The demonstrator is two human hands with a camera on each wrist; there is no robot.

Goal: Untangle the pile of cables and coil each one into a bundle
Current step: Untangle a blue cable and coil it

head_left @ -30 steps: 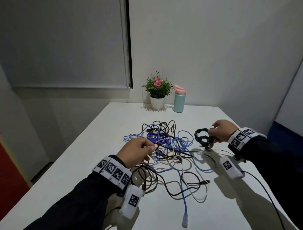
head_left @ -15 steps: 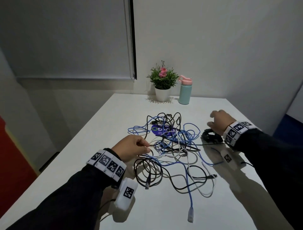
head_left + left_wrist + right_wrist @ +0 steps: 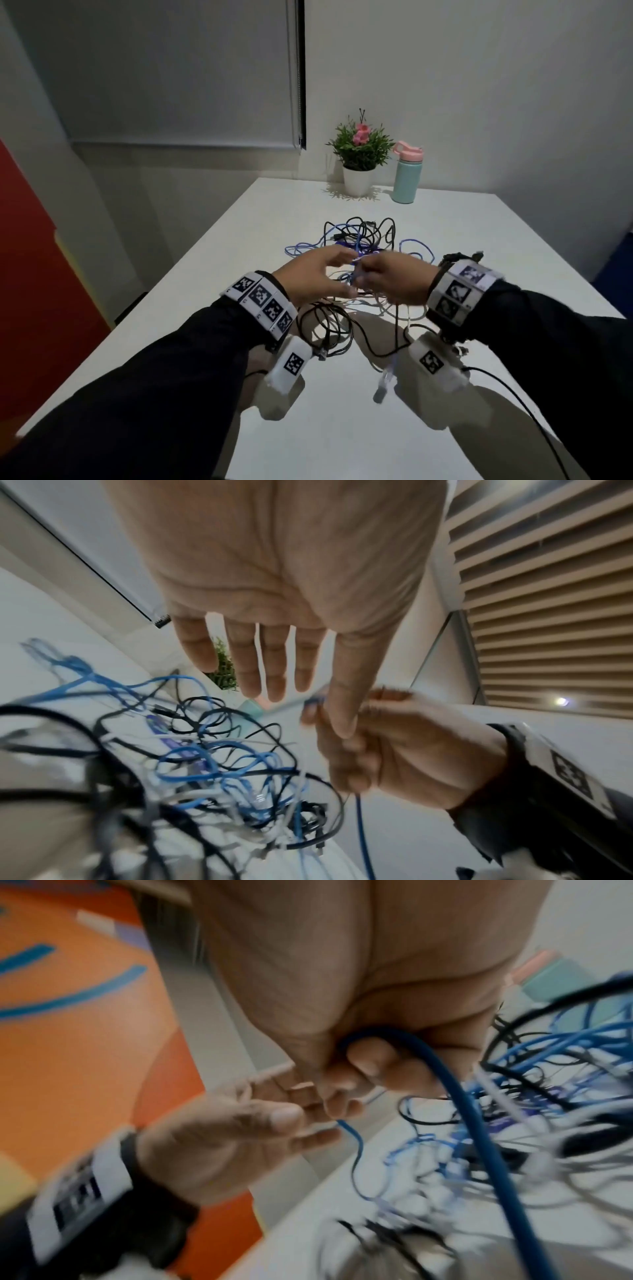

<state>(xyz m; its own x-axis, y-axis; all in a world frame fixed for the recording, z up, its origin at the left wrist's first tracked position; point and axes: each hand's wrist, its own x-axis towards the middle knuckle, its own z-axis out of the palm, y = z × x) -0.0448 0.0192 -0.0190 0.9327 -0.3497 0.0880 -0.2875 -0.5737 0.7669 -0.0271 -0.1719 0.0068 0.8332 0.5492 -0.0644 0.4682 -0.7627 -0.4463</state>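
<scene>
The tangled pile of blue, black and white cables [image 3: 359, 240] lies mid-table. My right hand [image 3: 363, 277] hovers above its near side, fingers curled round a blue cable [image 3: 462, 1096]. That cable hangs below the fist [image 3: 361, 831], and its plug end [image 3: 382, 387] dangles near the table. My left hand [image 3: 346, 270] meets it from the left with fingers straight [image 3: 274, 669] and thumb against the right fist; it holds nothing. A coiled black bundle [image 3: 454, 257] lies at the right, partly hidden behind my right wrist.
A potted plant [image 3: 359, 154] and a teal bottle with a pink lid [image 3: 407, 174] stand at the table's far edge by the wall. A loose black loop [image 3: 325, 329] lies near my left wrist. The table's left edge [image 3: 171, 274] drops off beside a red panel.
My right hand set the black coil down at the right and moved left to the pile, where it took hold of the blue cable. My left hand rose and opened beside it.
</scene>
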